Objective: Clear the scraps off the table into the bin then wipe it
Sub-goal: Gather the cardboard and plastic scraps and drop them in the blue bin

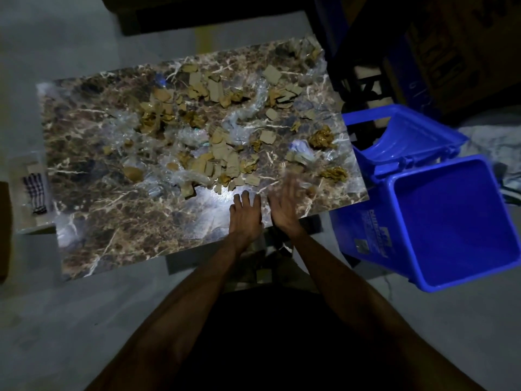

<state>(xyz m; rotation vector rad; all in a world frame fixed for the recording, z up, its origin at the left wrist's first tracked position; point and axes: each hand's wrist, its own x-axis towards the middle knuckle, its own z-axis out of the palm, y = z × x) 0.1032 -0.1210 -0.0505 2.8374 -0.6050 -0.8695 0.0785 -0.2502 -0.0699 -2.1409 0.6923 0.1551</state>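
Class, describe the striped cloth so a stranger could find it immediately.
Start at the marble-patterned table strewn with scraps. Look just past its left edge, opposite the blue bin, to a pale low surface. The striped cloth lies there: dark-and-white fabric, unlike the brown card and clear plastic nearby.

One table [118,193]; one bin [451,221]; two hands.

Torn cardboard scraps [214,153] and crumpled plastic litter my marble table [112,215], centre frame; blue bin [439,221] stands open at right.
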